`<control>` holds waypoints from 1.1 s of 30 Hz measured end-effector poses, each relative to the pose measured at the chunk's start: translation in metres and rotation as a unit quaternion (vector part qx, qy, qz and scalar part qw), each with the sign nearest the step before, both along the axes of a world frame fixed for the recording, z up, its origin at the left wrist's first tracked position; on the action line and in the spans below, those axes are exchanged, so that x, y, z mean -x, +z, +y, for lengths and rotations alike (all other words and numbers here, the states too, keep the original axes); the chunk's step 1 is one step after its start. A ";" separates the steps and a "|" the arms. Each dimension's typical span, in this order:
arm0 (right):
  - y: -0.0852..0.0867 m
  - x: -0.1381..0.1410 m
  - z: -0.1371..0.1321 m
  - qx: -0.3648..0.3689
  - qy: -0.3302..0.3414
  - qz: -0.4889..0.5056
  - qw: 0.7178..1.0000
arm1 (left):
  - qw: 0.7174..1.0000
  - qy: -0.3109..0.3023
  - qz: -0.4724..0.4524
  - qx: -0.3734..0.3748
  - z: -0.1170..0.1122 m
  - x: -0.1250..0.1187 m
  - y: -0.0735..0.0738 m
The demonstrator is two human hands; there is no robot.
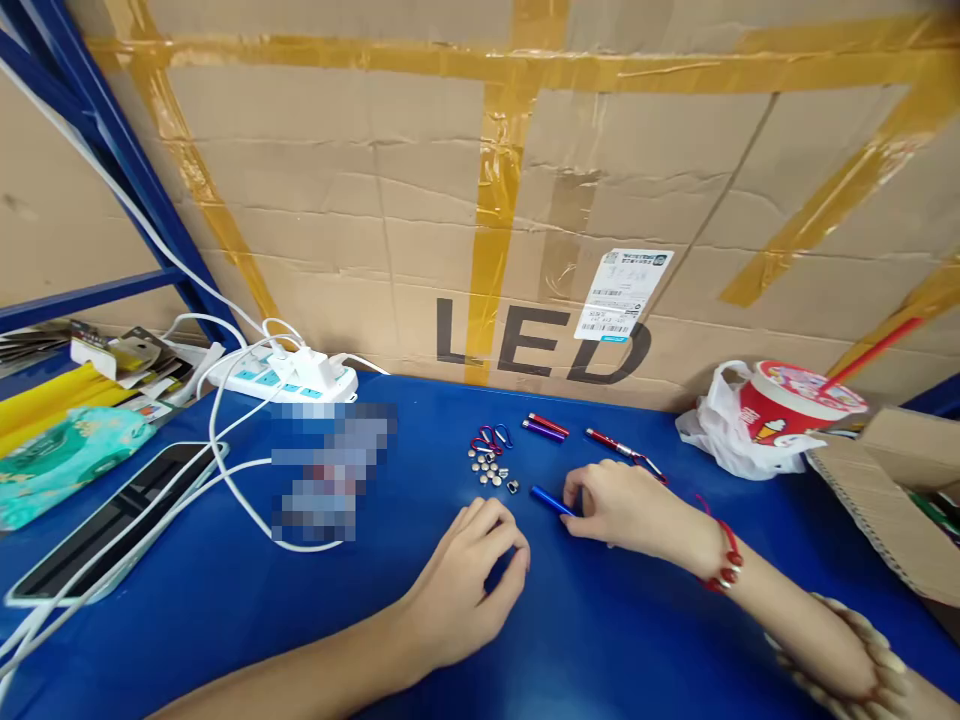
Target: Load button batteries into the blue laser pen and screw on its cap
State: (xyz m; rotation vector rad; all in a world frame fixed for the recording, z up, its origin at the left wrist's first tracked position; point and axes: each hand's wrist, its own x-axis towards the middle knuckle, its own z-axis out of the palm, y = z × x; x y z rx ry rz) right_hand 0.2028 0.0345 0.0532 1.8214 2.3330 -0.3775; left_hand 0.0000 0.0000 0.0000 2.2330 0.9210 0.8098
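My right hand (628, 508) rests on the blue table (225, 620) with its fingers closed on a small blue metal tube (550, 499). My left hand (469, 580) lies beside it, fingers curled with thumb and forefinger pinched together; whether it holds anything I cannot tell. Just beyond the hands lies a cluster of small silver button cells and caps (490, 469) with red and blue clips (491, 438). A red tube and a purple tube (545, 427) lie side by side further back, and a red tube with a keyring (622, 449) lies to their right.
A large taped cardboard box marked LED (525, 200) walls off the back. A white power strip (281, 377) with cables, a phone (112, 520) and a tissue pack (64, 455) are at left. A red cup in a plastic bag (780, 405) and an open carton (885, 500) stand at right.
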 end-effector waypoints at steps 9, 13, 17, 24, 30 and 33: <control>0.005 -0.013 0.002 -0.057 -0.047 -0.012 0.997 | 1.000 -0.007 0.001 0.026 -0.002 0.001 -0.005; 0.018 -0.054 0.023 -0.130 -0.115 -0.002 0.985 | 0.999 -0.022 0.035 -0.009 0.005 0.005 -0.004; 0.021 -0.076 0.034 -0.127 -0.124 0.026 0.984 | 0.997 -0.018 0.061 -0.046 0.016 0.011 -0.003; 0.003 -0.036 0.023 0.043 0.048 0.096 0.993 | 0.999 0.014 0.051 -0.001 0.026 0.020 -0.003; -0.007 -0.017 0.018 0.069 0.071 0.164 0.981 | 0.995 0.077 0.012 0.057 0.030 0.020 -0.009; -0.015 -0.005 0.013 0.081 0.087 0.283 0.952 | 0.989 0.086 -0.018 0.119 0.030 0.018 -0.010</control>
